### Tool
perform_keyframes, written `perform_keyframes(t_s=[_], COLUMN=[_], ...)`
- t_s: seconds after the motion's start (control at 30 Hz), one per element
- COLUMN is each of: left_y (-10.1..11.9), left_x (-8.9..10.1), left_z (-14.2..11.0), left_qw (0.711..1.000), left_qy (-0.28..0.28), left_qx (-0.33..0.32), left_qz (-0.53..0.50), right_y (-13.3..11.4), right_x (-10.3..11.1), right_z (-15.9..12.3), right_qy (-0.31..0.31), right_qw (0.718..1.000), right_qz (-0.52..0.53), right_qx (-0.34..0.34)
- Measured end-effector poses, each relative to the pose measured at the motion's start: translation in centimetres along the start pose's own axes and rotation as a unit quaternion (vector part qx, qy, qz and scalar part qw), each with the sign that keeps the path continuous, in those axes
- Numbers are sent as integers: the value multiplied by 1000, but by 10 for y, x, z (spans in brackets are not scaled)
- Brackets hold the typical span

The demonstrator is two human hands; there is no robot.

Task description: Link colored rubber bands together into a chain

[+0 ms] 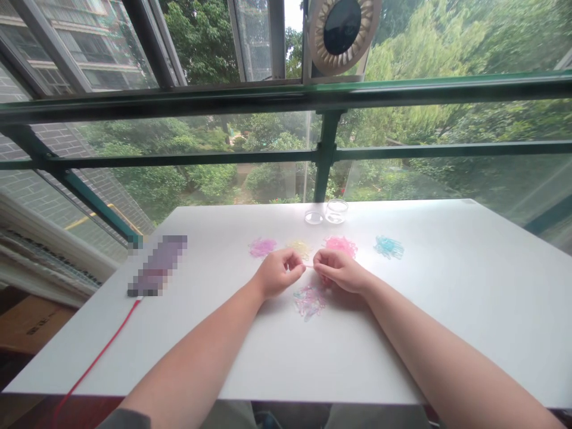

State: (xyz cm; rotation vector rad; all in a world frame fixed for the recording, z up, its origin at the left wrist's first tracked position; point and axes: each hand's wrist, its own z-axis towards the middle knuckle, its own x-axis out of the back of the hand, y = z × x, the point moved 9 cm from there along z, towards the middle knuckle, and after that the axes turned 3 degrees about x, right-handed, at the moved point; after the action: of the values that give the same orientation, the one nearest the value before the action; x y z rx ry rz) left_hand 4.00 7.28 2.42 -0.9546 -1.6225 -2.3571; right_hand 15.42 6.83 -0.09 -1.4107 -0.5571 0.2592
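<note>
Both hands meet above the middle of the white table, fingertips pinched. Between them runs a thin pink strand, which looks like a small rubber band point(309, 266). My left hand point(280, 273) grips one end and my right hand point(338, 269) the other. Just below the fingers lies a mixed pile of small thin bands point(309, 302) in pink, purple and pale blue. Beyond the hands sit a purple pile point(262, 247), a pale yellow pile point(298, 248) and a pink pile point(340, 244), the last partly behind my right hand. Further right is a blue pile point(388, 246).
A clear round container point(336, 212) and a clear shallow lid point(313, 218) stand at the far edge of the white table point(447, 333). On the left lies a blurred-out flat object point(158, 265) with a red cable point(105, 348). A green railing point(201, 158) stands behind.
</note>
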Motion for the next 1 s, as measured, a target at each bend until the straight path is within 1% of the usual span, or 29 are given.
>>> perform_keyframes(t_s=[0.27,0.47,0.73,1.0], left_y=[0,-1,0,0], left_x=[-5,-11,-15,-16], left_z=[0,-1,-3,-3], left_qw=[1000,999,997,997], left_qy=[-15,-45,-66,-71], left_qx=[10,25,30,29], left_qz=[-8,-2,-6,6], right_y=[-1,1,1,0], right_x=[0,0,0,1], right_z=[0,0,0,0], right_qy=[-1,0,3,4], right_qw=[1000,1000,1000,1000], right_qz=[-15,-20,-25,-29], right_qx=[2,1,-3,2])
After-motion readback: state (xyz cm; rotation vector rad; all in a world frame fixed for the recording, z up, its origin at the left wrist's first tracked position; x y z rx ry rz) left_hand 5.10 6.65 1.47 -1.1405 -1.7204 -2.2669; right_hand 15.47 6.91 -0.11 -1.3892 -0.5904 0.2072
